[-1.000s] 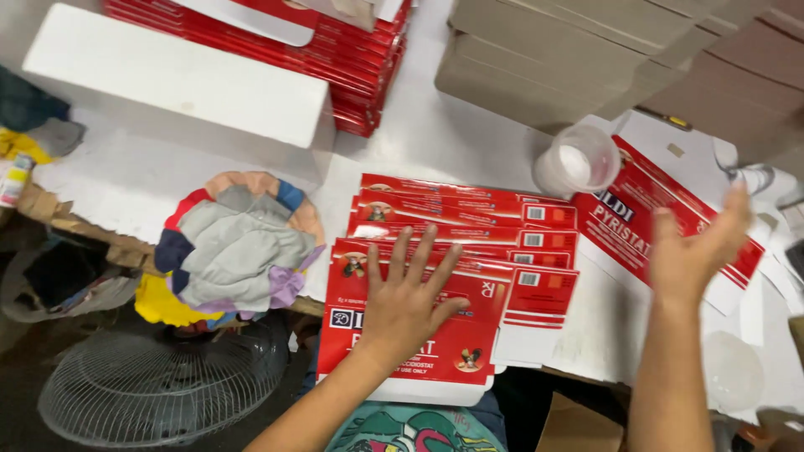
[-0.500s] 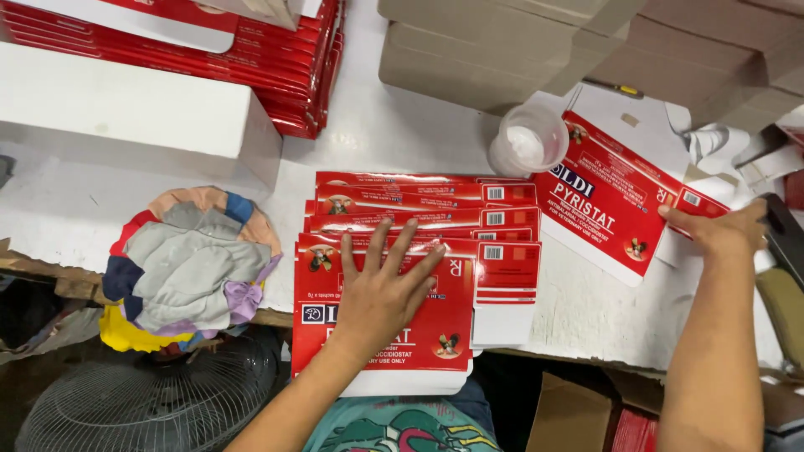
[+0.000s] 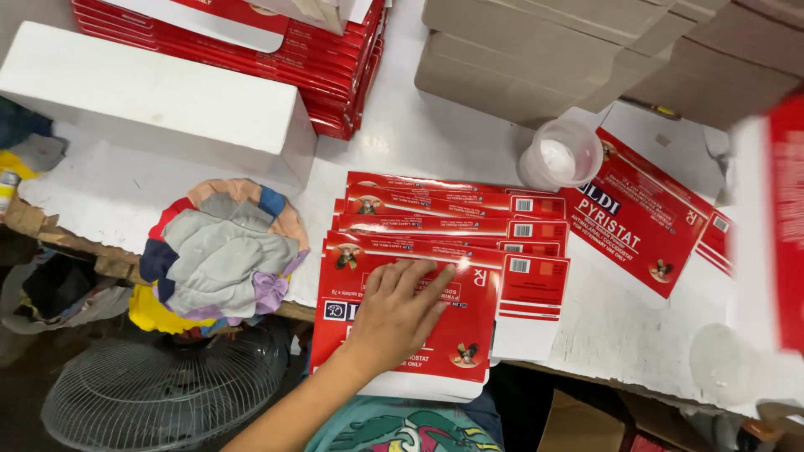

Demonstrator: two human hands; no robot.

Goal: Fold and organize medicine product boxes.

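The left hand (image 3: 400, 314) lies flat and spread, gripping nothing, on the top red flattened carton (image 3: 402, 322) of a fanned stack at the table's (image 3: 419, 142) near edge. The right hand is hidden, so its state cannot be told, though a blurred red-and-white carton (image 3: 775, 226) rises at the right edge. The top sheet overhangs the near edge and could slide off if the palm lifts, and a careless sweep could tip the plastic cup (image 3: 559, 155) just behind the stack.
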